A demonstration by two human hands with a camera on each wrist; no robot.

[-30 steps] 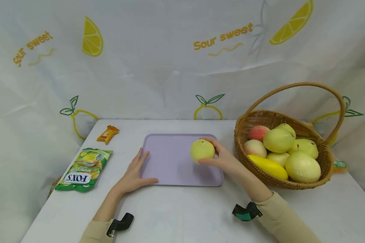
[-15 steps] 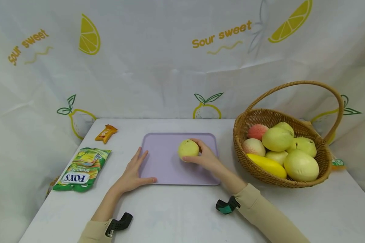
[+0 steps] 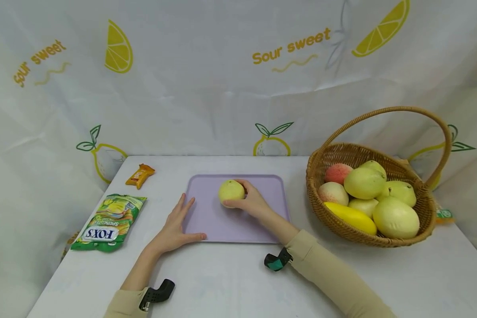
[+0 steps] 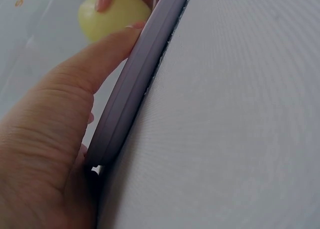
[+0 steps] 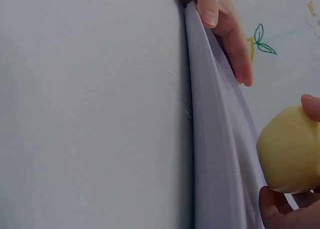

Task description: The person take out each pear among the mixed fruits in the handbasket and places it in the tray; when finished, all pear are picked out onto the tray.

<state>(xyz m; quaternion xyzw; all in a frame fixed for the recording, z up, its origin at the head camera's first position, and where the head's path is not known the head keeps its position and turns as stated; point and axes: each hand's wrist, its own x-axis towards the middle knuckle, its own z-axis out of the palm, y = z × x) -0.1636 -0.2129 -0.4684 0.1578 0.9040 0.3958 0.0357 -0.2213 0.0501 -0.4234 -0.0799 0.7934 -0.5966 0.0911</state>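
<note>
In the head view, my right hand (image 3: 255,204) holds a round yellow-green fruit (image 3: 230,192) over the middle of a shallow lilac tray (image 3: 206,223). Thumb and fingers grip the fruit from its right side; the right wrist view shows the fruit (image 5: 289,150) between them, above the tray's rim. My left hand (image 3: 173,232) lies at the tray's front left corner, fingers spread along the left edge. Its thumb (image 4: 75,84) rests on the front rim in the left wrist view.
A wicker basket (image 3: 318,207) with a tall handle stands on the right, holding peaches, a yellow long fruit and several pale green fruits. On the left lie a green FOX'S packet (image 3: 109,223) and a small orange wrapped snack (image 3: 141,176). A printed curtain (image 3: 206,97) hangs behind the table.
My right hand has carried the fruit leftward over the tray, from its right part to the middle. The left hand stays at the tray's corner.
</note>
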